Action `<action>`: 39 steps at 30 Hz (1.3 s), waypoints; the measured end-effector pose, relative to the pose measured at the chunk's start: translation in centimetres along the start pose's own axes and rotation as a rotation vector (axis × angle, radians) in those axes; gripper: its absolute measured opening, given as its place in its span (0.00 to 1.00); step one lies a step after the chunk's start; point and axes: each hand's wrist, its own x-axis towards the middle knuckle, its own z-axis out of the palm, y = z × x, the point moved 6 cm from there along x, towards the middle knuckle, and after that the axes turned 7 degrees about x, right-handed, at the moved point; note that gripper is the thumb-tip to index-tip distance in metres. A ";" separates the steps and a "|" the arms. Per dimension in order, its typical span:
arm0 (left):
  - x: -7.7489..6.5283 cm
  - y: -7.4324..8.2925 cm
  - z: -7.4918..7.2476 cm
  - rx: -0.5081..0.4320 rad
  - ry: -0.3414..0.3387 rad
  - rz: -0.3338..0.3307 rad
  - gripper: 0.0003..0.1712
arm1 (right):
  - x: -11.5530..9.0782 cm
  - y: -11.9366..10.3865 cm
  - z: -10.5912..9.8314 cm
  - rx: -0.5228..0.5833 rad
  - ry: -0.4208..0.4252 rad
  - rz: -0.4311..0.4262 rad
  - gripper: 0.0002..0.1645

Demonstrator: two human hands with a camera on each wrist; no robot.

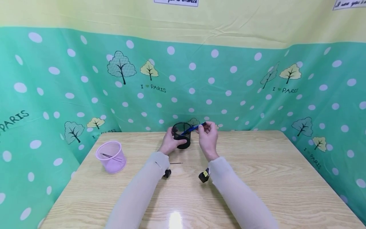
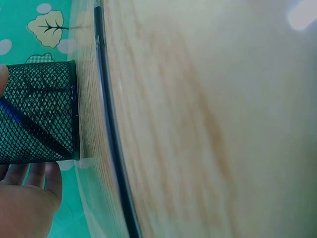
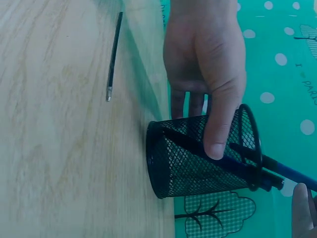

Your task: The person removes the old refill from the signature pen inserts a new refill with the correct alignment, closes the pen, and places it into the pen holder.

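A black mesh pen holder (image 1: pixel 185 137) stands near the back edge of the wooden table, gripped round its side by my left hand (image 1: pixel 169 142). In the right wrist view, the left thumb (image 3: pixel 218 134) lies along the mesh. From the right, my right hand (image 1: pixel 208 136) pinches a blue pen (image 1: pixel 194 128). This pen slants down to the left, its lower end inside the holder's mouth. Other dark pens (image 3: pixel 237 166) lean inside the holder, their ends sticking out past the rim. A thin dark stick (image 3: pixel 114 54) with a silvery end lies on the table in front of the holder.
To the left stands a pink mesh pen holder (image 1: pixel 118 163) with a couple of thin sticks (image 1: pixel 111 156) in it. Black camera units (image 1: pixel 204 176) sit under both wrists. A green polka-dot curtain (image 1: pixel 243 79) hangs behind the table (image 1: pixel 257 178) and along its sides.
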 end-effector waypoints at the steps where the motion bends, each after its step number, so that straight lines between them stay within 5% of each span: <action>1: 0.0 0.0 0.0 0.002 0.001 0.000 0.48 | 0.0 0.1 0.1 -0.008 -0.005 0.006 0.11; 11: 0.0 0.0 0.0 -0.006 -0.003 0.007 0.48 | 0.0 0.8 0.7 -0.011 -0.033 0.033 0.08; 24: 0.1 0.0 -0.1 0.015 -0.002 0.007 0.48 | 0.0 1.5 1.3 -0.203 -0.021 0.064 0.10; 39: 0.1 0.2 0.0 0.003 -0.006 0.020 0.48 | -0.1 2.2 1.8 -0.260 -0.014 0.100 0.07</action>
